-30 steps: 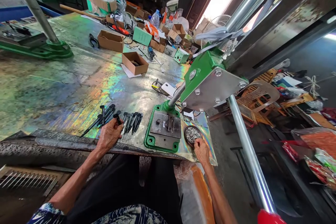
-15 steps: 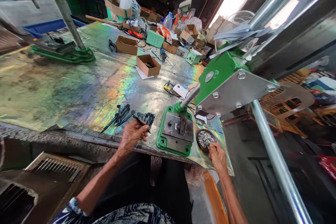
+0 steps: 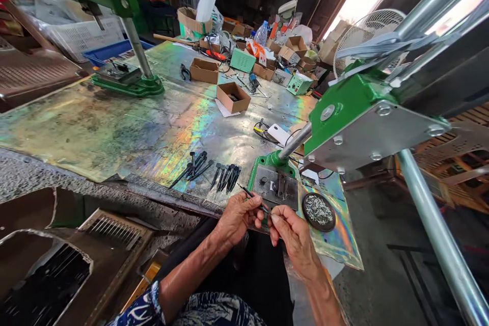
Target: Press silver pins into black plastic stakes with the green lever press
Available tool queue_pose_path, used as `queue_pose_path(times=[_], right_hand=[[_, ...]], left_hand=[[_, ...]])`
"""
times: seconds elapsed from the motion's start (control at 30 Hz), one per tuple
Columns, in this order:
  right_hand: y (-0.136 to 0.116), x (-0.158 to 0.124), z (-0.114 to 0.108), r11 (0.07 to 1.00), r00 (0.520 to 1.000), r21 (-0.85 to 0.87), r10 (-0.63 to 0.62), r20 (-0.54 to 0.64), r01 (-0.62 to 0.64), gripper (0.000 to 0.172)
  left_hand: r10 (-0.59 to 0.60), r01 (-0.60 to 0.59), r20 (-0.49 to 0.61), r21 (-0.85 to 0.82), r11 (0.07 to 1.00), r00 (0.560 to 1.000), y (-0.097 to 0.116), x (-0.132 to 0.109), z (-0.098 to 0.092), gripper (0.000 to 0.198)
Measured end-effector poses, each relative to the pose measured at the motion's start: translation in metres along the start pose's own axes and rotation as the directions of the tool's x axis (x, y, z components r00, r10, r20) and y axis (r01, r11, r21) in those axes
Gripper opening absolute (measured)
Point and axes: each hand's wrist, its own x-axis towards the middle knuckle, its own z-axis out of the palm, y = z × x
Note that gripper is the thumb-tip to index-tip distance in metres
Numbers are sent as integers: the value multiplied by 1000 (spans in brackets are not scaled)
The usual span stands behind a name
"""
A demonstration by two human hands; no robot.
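One shiny-topped table point(image 3: 126, 132) carries a green press point(image 3: 340, 112) at its near edge. Before the press's base, the left hand point(image 3: 239, 216) and right hand point(image 3: 294, 237) meet. Left of the base lie two bunches of black pieces point(image 3: 229, 177); right of it sits a dark round dish point(image 3: 321, 228). Gripped in the left hand is a slim black rod point(image 3: 247, 192) (the right fingertips pinch closed at its near end; what they hold is hidden). Small silvery pins point(image 3: 319, 210) fill the dish.
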Motion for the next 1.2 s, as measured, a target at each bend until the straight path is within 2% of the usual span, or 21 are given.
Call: queue_pose_path(times=[0.17,0.43,0.6,0.73,0.87,1.0,1.2], right_hand=[[2,0,0,999,1000,-51,8,30,-6,27],[-2,-2,3,999,999,-43,-6,32,8,25],[1,-2,2,997,999,-68,26,30,-24,27],[4,-1,-1,996,998,-71,54,42,-51,28],[7,1,-3,992,996,-95,83,17,-82,31],[16,4,-2,989,993,86,120,7,-121,33],[24,12,-4,934,984,319,176,-20,-160,31]], left_hand=[[-33,34,44,-19,999,998,-5,1,-4,38],[-27,28,16,-52,998,1000,-6,1,-5,39],[-18,18,-7,-32,999,1000,-5,0,-5,41],[64,-64,3,43,997,998,-3,-3,-3,42],[186,-189,37,219,957,982,-3,-6,2,38],[212,-216,45,286,934,976,-4,-5,3,36],[110,-160,168,329,930,980,5,3,0,35]])
